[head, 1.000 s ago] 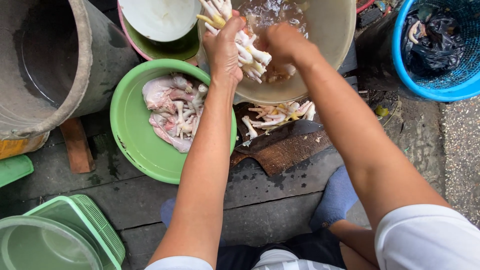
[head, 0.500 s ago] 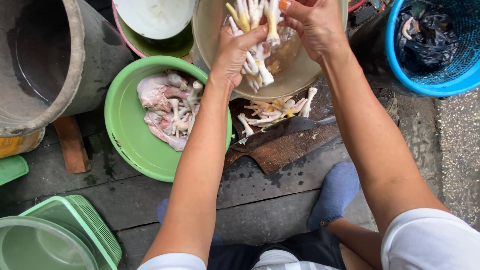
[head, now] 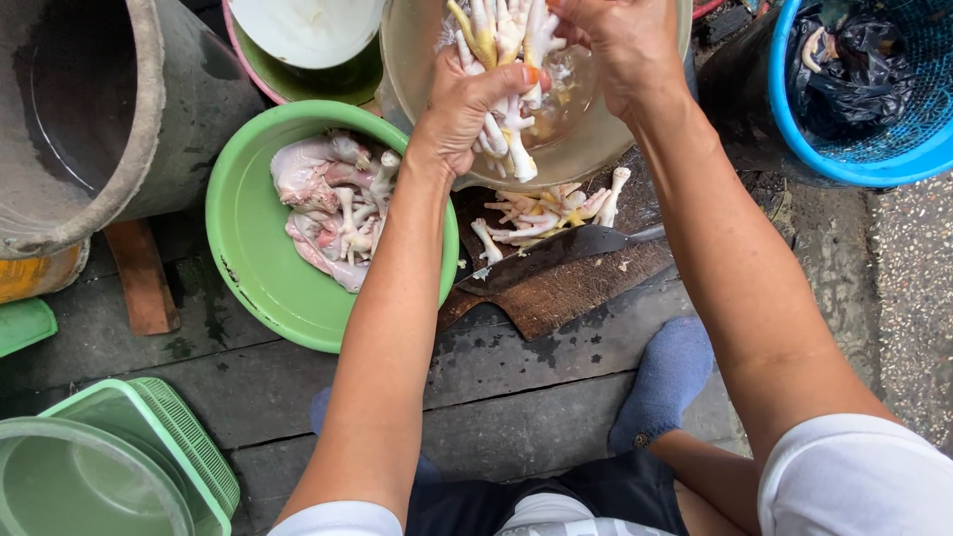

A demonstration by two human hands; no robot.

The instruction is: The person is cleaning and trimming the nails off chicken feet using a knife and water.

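Looking down from head height, a seated person works over bowls on a wet dark plank floor. The left hand [head: 467,109], upper middle of the frame, is clenched around a bundle of pale raw chicken feet [head: 506,60], thumb across the front, toes pointing up and down out of the fist. The right hand [head: 620,45], just to its right at the top edge, has its fingers curled onto the same bundle from the other side; how firmly they close is hidden by the back of the hand. Both hands hover over a beige basin of water [head: 586,149], so the step in hand looks like rinsing or gathering feet from the basin.

Directly below the basin, a small heap of chicken feet [head: 541,213] lies on a dark wooden chopping board [head: 586,288], touching a cleaver [head: 556,256] whose blade lies flat across the board. Left of centre, a green bowl [head: 248,268] holds pale chicken pieces [head: 328,203]. A grey concrete tub [head: 129,129] fills the upper left, and a blue basket [head: 854,149] lined with black plastic sits upper right.

A sensible next move would call for a steady two-handed grip, since the wet feet seem slippery and could spill.
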